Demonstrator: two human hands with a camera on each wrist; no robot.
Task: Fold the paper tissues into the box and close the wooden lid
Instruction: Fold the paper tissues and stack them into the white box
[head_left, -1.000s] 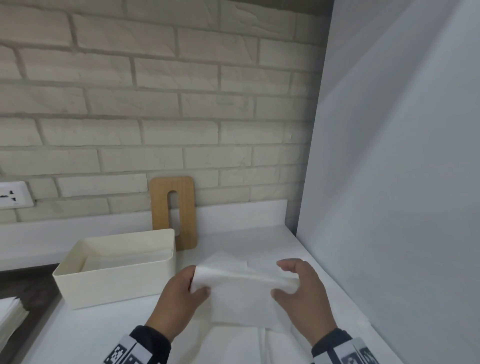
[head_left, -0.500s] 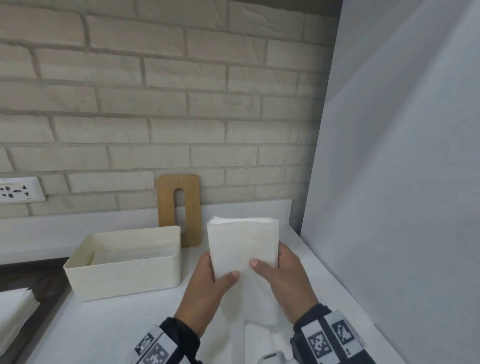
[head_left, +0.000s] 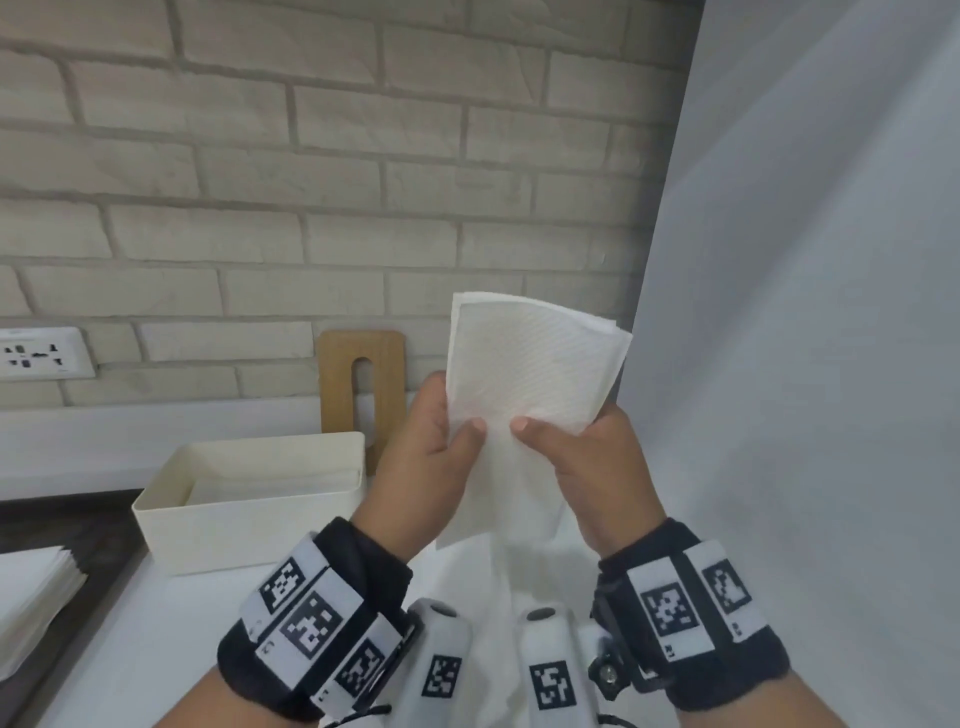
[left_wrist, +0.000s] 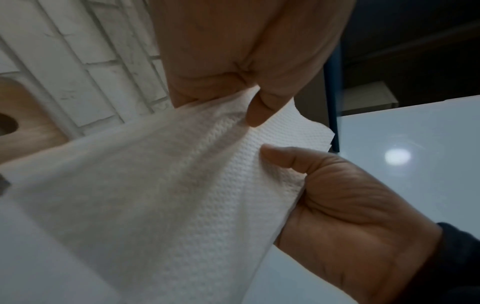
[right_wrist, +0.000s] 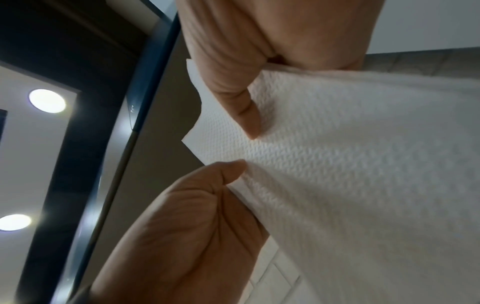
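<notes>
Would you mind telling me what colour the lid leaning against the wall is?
Light brown wood; the lid shows best in the head view.

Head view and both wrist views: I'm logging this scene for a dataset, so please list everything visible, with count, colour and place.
Folded tissue: one, white, held upright in the air between both hands.
Box: one, cream, open, on the counter at left, white tissue lying inside.
Wooden lid: one, light brown with a slot, leaning on the brick wall behind the box.
Tissue stack: one, white, at the far left edge.
Wall socket: one, white, on the wall at left.
Brick wall: pale, behind the counter.
Panel: one, grey-white, at right.
Counter: white.
Left hand: pinches the tissue's left edge.
Right hand: pinches its right edge.
</notes>
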